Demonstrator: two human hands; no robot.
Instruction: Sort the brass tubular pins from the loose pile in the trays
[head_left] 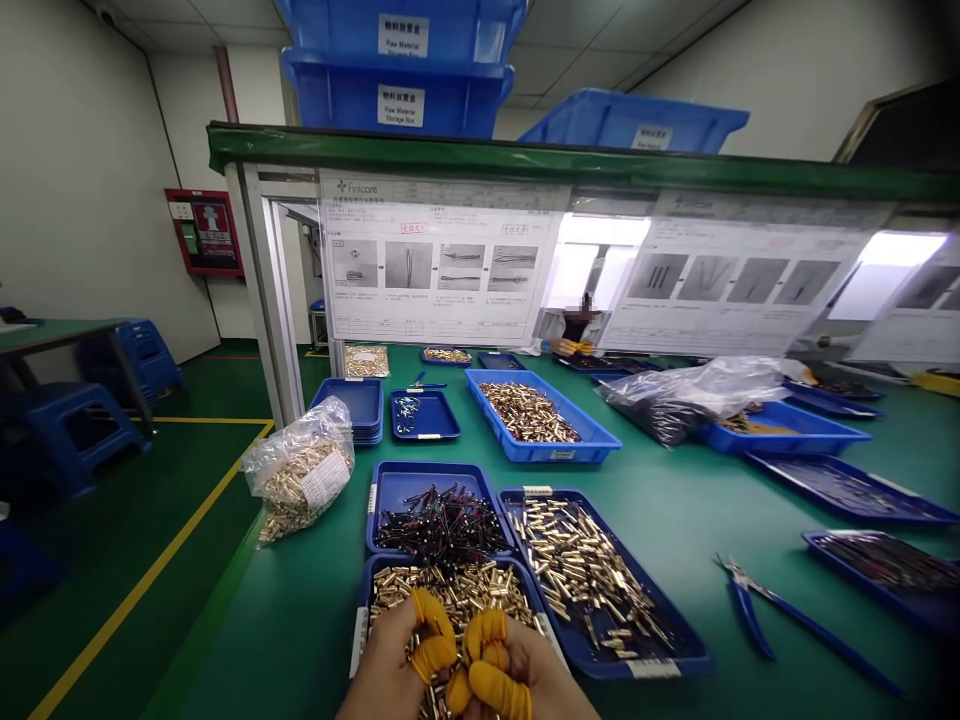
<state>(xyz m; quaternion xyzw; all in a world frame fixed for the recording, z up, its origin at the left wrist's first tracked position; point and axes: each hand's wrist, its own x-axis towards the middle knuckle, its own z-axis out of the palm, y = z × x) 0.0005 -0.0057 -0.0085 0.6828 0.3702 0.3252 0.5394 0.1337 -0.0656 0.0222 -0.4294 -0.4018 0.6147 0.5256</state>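
At the lower centre of the frame, our left hand (401,650) and right hand (525,660), their fingers wrapped in yellow coverings, meet over a blue tray (366,592) of small brass-coloured pieces (487,588) on a green counter (300,630). Fingers curl inward on both sides, with the two hands nearly touching; their tips are largely hidden, so we cannot tell whether either grip is apart, together or clamped on a piece.

Just beyond, near the middle of the frame, a second tray (397,485) holds a tangle of thin dark leads (442,515) with touches of red. To its right, a longer tray (694,658) carries slim brass-coloured tubes (585,560).

We judge the step in hand to be close fingertip handling of small parts above the nearest tray. To our eye, the next move calls for a light, exact pinch and steady hands kept low over the pieces.

Pliers (750,585) with blue handles lie at lower right, well apart from our hands. At left centre sits a clear bag (304,480) of brass-coloured parts; a co-worker (574,330) sits beyond the hanging sheets (442,320).
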